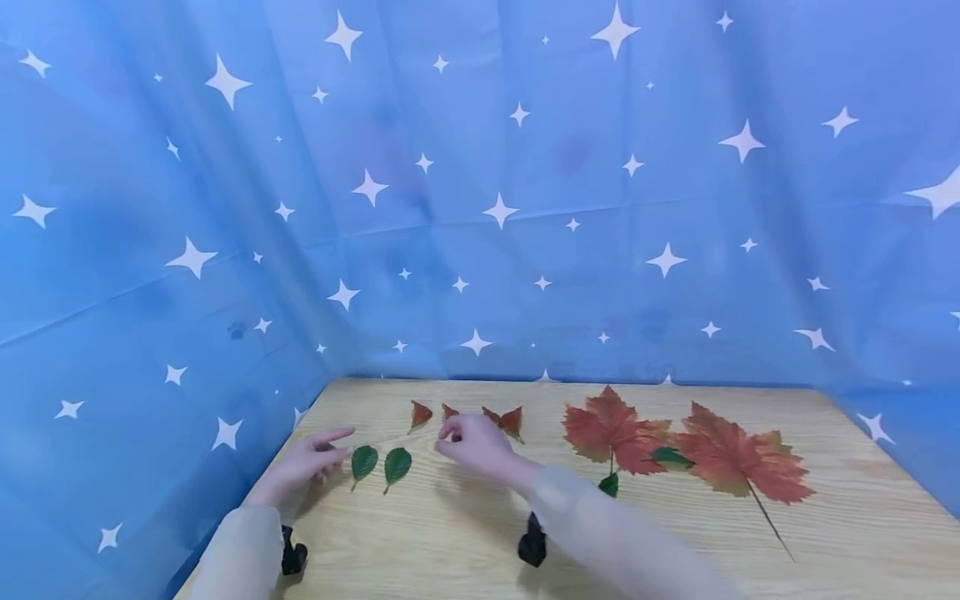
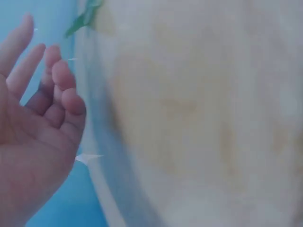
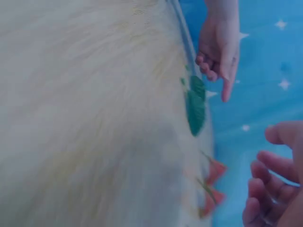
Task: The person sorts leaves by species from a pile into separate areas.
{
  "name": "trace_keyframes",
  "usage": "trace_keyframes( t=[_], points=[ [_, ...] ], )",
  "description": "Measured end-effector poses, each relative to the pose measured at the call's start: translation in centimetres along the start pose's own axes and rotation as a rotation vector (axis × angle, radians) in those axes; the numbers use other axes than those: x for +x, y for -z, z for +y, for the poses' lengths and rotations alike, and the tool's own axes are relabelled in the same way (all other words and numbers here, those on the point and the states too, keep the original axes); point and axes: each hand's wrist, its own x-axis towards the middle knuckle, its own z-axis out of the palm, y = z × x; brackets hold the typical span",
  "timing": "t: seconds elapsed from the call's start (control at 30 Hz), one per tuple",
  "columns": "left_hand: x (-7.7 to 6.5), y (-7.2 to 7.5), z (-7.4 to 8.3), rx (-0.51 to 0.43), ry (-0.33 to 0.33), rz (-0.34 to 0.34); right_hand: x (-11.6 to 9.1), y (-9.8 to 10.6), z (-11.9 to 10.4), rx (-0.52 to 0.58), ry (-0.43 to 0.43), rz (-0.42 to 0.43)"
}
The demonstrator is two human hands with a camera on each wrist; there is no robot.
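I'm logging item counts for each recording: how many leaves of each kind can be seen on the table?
Large red-orange lobed leaves: 2
Small red leaves: 4, one partly hidden by the right hand
Green leaves: 4
Total: 10 leaves in view

Left grip [image 1: 303, 461], green leaves [image 1: 365, 461], right grip [image 1: 483, 448]

In the head view, a red leaf [image 1: 448, 412] is partly hidden by the right hand [image 1: 480, 446], and both sleeves [image 1: 243, 550] are cut off below. In the left wrist view, a green leaf [image 2: 87, 18] is cut by the top edge and the table [image 2: 199, 118] is blurred.
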Motion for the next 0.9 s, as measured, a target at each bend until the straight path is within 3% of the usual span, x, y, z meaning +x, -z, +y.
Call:
trace_keyframes(
  t=[0.07,0.17,0.23,0.33,0.47,0.63,0.73,0.9],
  points=[
    [0.2,0.3,1.0,0.001,-0.023,0.053,-1.2,1.9,0.7,-0.017,0.019,0.007],
    [1.0,0.3,3.3,0.062,-0.081,0.078,-3.4,4.8,2.4,-0.019,0.012,0.03],
    [1.6,-0.1,5.2,0.107,-0.113,0.058,-4.9,6.7,3.7,-0.011,-0.021,0.059],
    [2.6,-1.7,8.2,0.171,-0.201,-0.023,-7.1,9.5,5.9,0.002,-0.088,0.12],
    [3.9,-5.2,11.8,0.249,-0.326,-0.165,-9.7,12.9,8.9,0.005,-0.199,0.21],
    [4.9,-10.9,15.3,0.351,-0.454,-0.309,-12.4,15.8,11.5,0.037,-0.31,0.292],
    [5.4,-14.4,17.1,0.414,-0.532,-0.37,-13.9,16.7,12.7,0.078,-0.383,0.325],
    [5.4,-19.0,18.9,0.585,-0.675,-0.408,-14.2,16.5,14.3,0.125,-0.474,0.351]
  ],
)
